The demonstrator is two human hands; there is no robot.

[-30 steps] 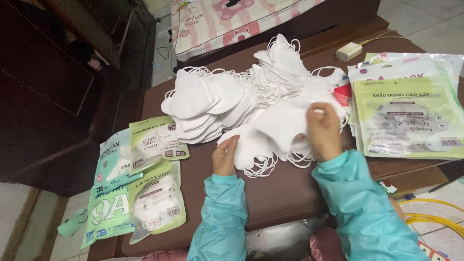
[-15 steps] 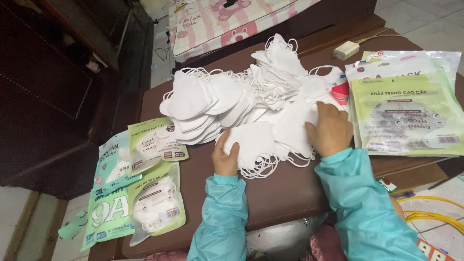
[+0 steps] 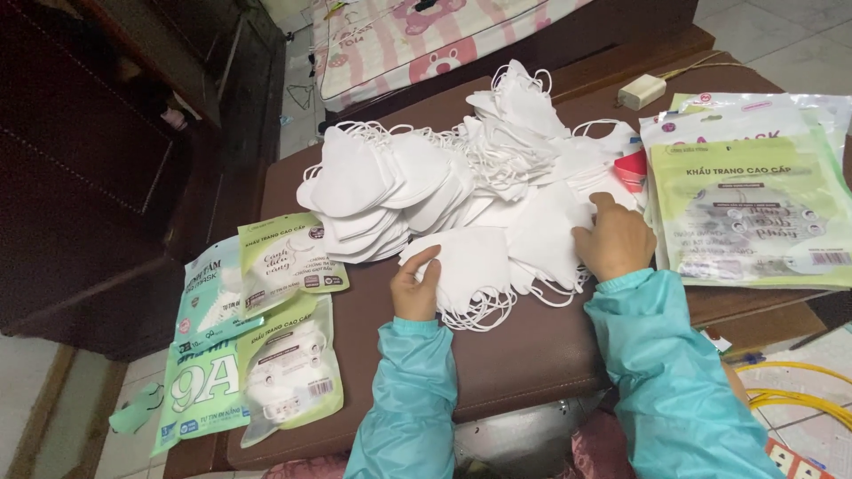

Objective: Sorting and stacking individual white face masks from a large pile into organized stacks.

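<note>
A big heap of white face masks [image 3: 479, 168] with ear loops covers the middle of a brown padded table [image 3: 524, 355]. My left hand [image 3: 414, 288] pinches the left edge of a small stack of white masks [image 3: 470, 266] at the heap's near side. My right hand [image 3: 614, 239] lies fingers down on the masks just right of that stack, touching them. Both arms wear teal sleeves. What is under my right palm is hidden.
Green and white filled mask packets [image 3: 284, 262] lie at the table's left edge and below it [image 3: 288, 372]. A pile of flat empty packets [image 3: 754, 204] sits at the right. A small white box [image 3: 641, 90] is at the far edge, yellow cable [image 3: 799, 399] at lower right.
My right hand has slid from the top right of the heap down and left onto the masks beside the stack. My left hand has shifted a little, still at the stack's edge.
</note>
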